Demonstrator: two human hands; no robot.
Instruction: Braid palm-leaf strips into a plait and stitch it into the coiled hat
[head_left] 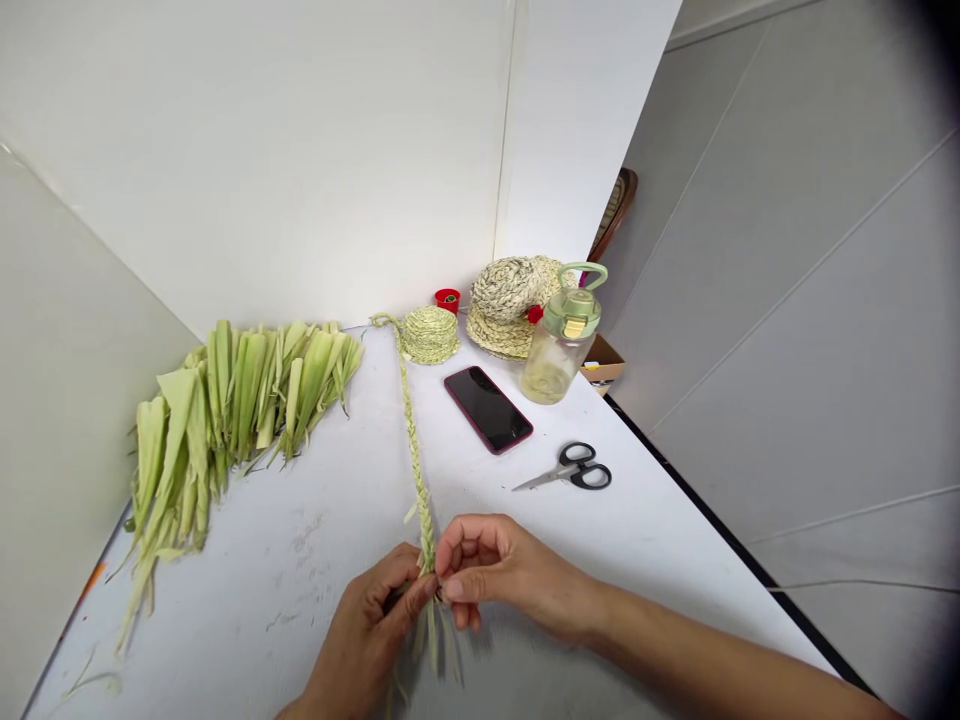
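Left hand (pixel 367 622) is gripping, right hand (pixel 519 582) pinching, the husk braid (pixel 411 425); scissors (pixel 565 470) and bottle (pixel 556 352) are sitting near the table's right edge (pixel 671 525).

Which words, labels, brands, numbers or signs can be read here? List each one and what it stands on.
None can be read.
Phone: dark screen, no text showing.
Bottle: no legible marking.
Scissors: any marking is too small to read.
Box: any print is too small to read.

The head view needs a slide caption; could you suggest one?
Left hand and right hand at a green braid, scissors nearby.
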